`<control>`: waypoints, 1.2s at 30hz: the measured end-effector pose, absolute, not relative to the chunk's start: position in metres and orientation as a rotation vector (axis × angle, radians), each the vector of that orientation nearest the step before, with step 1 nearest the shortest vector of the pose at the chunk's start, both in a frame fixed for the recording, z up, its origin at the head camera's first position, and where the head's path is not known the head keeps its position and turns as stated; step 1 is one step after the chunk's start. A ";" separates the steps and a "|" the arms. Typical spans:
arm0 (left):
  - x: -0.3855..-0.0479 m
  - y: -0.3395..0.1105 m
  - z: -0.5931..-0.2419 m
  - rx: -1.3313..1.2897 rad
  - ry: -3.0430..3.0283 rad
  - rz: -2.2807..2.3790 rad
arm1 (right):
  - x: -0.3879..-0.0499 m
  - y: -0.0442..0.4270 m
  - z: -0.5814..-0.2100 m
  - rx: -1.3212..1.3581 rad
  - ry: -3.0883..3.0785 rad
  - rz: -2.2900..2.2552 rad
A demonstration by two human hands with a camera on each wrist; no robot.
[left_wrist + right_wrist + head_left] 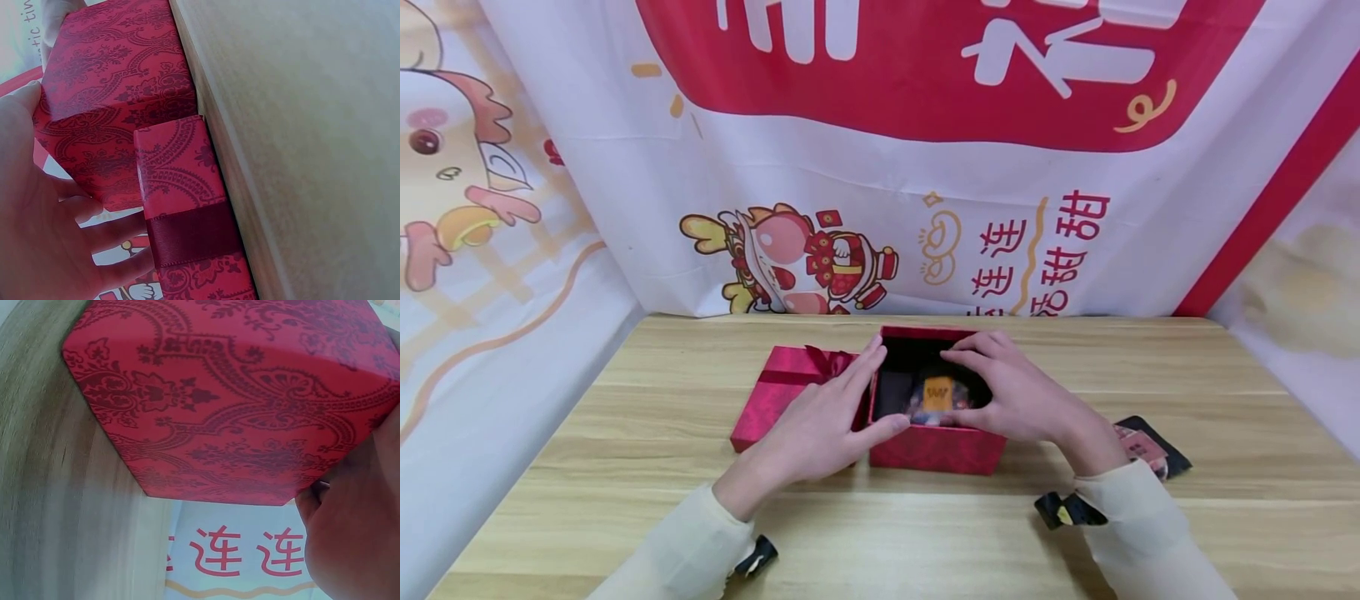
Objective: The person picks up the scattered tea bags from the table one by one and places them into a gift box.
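A red patterned gift box point(936, 448) stands uncovered on the table, its inside dark. Inside it lies a blurred clear packet point(938, 400) with an orange label. My right hand point(1018, 387) reaches over the right wall and pinches the packet between curled fingers and thumb; the fingertips are partly hidden. At the left wall, my left hand point(823, 425) touches the box with fingers extended and the thumb at the front rim. Beneath that hand sits the red lid point(775, 404) with its dark red ribbon point(194, 234) and bow.
A black flat item with a pink printed packet point(1146, 450) lies on the wooden table point(662, 417), right of the right wrist and partly behind it. A printed cloth backdrop point(880, 183) hangs along the table's back edge. Black camera straps circle both wrists.
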State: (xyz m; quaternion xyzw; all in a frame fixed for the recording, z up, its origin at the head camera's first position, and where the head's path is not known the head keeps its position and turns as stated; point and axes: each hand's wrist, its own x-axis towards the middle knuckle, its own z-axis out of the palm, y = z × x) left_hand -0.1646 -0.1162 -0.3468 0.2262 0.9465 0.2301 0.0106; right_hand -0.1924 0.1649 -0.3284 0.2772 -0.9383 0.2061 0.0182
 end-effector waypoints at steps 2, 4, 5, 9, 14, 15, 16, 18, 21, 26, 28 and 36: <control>-0.164 -0.116 -0.346 0.702 2.956 0.722 | -0.193 0.165 -0.328 0.866 -2.908 0.662; -0.164 -0.117 -0.346 0.699 2.962 0.717 | -0.192 0.166 -0.329 0.859 -2.900 0.693; -0.164 -0.117 -0.346 0.698 2.965 0.717 | -0.192 0.167 -0.329 0.853 -2.894 0.707; -0.165 -0.117 -0.346 0.702 2.972 0.715 | -0.191 0.171 -0.328 0.825 -2.865 0.761; -0.165 -0.115 -0.346 0.705 2.966 0.730 | -0.189 0.180 -0.325 0.773 -2.825 0.842; -0.165 -0.115 -0.346 0.702 2.965 0.730 | -0.189 0.183 -0.325 0.760 -2.816 0.859; -0.165 -0.115 -0.346 0.701 2.965 0.727 | -0.188 0.185 -0.324 0.749 -2.806 0.875; -0.166 -0.115 -0.346 0.699 2.966 0.715 | -0.187 0.191 -0.321 0.729 -2.786 0.906; -0.166 -0.116 -0.346 0.694 2.964 0.701 | -0.183 0.203 -0.318 0.714 -2.750 0.960; -0.166 -0.116 -0.346 0.693 2.962 0.685 | -0.176 0.228 -0.314 0.723 -2.663 0.935; -0.167 -0.116 -0.347 0.692 2.958 0.692 | -0.173 0.239 -0.315 0.714 -2.633 0.906; -0.166 -0.116 -0.348 0.695 2.948 0.701 | -0.164 0.279 -0.325 0.632 -2.606 0.887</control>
